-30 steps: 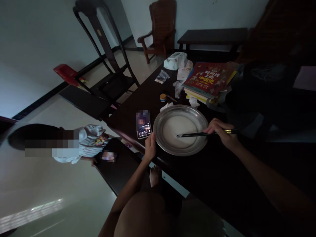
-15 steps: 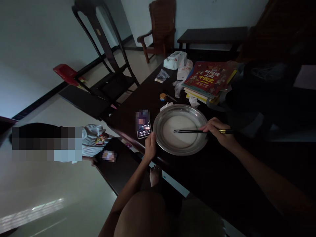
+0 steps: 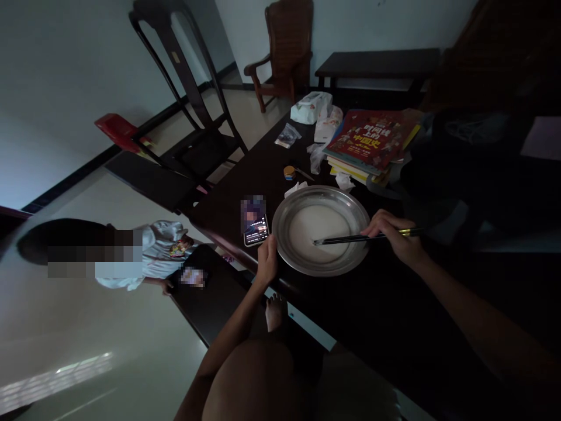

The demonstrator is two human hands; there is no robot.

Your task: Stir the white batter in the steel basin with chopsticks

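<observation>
A round metal tray [image 3: 280, 234] sits on the dark surface [image 3: 372, 316] and holds a shallow pool of pale, milky liquid [image 3: 318, 225]. The right hand [image 3: 392, 234] hangs over the tray's right rim, its grip closed around a pair of dark chopsticks [image 3: 350, 238] near their gold-banded ends. The sticks lie nearly level across the tray, and their tips reach the liquid close to the tray's centre; the light is dim, so whether the tips dip in or just skim the top is hard to say. The left hand [image 3: 266, 260] is at the tray's left rim, fingers curled on the edge, the grip closed lightly on the tray.

Just left of the tray, beside the left hand, a phone [image 3: 254, 221] lies flat with its screen lit. Beyond the tray's far rim are a small round orange-topped thing [image 3: 289, 172] and some crumpled white paper [image 3: 295, 188]. Further back and to the right of the tray lies a stack of books [image 3: 368, 143] with a red cover on top, and past that a white tissue pack [image 3: 312, 107]. Well to the left of the tray, off the surface, a dark chair [image 3: 184, 117] stands on the floor, and another person in a white top [image 3: 160, 257] is low beside a bench.
</observation>
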